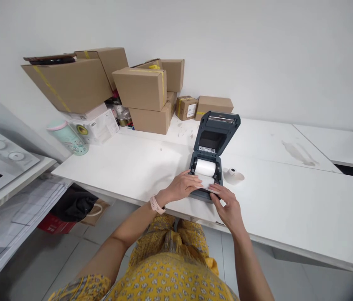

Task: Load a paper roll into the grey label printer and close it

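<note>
A dark grey printer (219, 144) stands on the white table with its lid raised. Inside it lies a roll of white paper (205, 167), and a strip of that paper comes out toward the front. My left hand (184, 185), with a pink band at the wrist, has its fingers on the left edge of the strip. At the strip's right edge, my right hand (226, 205) pinches the paper between thumb and fingers. A small white paper roll (232, 172) rests right of the printer, its loose end curling out.
Cardboard boxes (141, 90) are stacked at the back left of the table (289, 200). A mint tumbler (69, 138) stands near the left edge. A white microwave (3, 159) is at far left, above a shelf. Two smaller boxes (214, 104) sit behind the printer.
</note>
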`<state>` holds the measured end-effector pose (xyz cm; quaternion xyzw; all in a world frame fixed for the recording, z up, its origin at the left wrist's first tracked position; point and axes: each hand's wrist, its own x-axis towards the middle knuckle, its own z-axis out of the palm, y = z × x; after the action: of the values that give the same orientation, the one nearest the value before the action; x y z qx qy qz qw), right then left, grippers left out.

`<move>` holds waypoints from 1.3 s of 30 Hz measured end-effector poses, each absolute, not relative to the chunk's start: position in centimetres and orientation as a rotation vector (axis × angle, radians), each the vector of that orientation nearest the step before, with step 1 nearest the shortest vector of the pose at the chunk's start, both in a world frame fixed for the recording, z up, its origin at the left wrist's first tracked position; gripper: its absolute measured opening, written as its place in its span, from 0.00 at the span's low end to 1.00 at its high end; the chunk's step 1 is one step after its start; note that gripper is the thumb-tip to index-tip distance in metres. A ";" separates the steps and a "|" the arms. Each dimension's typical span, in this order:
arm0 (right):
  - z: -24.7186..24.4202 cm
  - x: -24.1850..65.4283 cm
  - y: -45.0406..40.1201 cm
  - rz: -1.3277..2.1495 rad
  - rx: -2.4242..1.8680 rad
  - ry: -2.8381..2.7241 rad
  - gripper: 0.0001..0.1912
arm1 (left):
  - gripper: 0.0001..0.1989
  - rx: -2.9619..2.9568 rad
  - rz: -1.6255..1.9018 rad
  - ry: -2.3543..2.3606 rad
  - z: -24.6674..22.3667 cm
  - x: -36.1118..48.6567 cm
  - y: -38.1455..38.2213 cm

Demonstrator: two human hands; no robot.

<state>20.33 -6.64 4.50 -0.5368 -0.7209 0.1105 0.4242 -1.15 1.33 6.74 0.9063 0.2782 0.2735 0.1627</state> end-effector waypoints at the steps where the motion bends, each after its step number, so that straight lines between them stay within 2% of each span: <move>1: 4.3 19.9 -6.6 0.222 -1.346 -1.805 0.12 | 0.15 2.608 0.784 0.784 6.8 -1.2 1.5; 7: 3.8 19.4 -6.8 0.087 -1.380 -1.777 0.12 | 0.14 2.716 0.752 0.747 7.2 -1.1 1.4; 16: 4.8 22.4 -6.4 0.159 -1.365 -1.857 0.12 | 0.14 2.754 0.867 0.842 5.4 0.8 -0.8; 28: 5.0 22.0 -7.1 0.300 -1.317 -1.949 0.11 | 0.15 2.772 0.871 0.827 4.6 -0.9 -1.1; 33: 8.6 23.7 -6.8 0.556 -1.283 -1.893 0.13 | 0.13 2.774 0.930 0.826 3.5 -1.0 -1.8; 36: 12.2 24.6 -3.6 0.269 -1.371 -1.646 0.17 | 0.12 2.718 1.023 0.834 2.8 -1.0 -2.4; 39: 16.3 24.9 2.4 -0.035 -1.413 -1.642 0.24 | 0.12 2.641 1.208 0.817 2.3 -0.8 -3.0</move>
<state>24.90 2.45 16.28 -0.5761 -0.6695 -0.0144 0.4687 -0.80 -3.05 2.27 0.8736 0.2703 0.3998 0.0624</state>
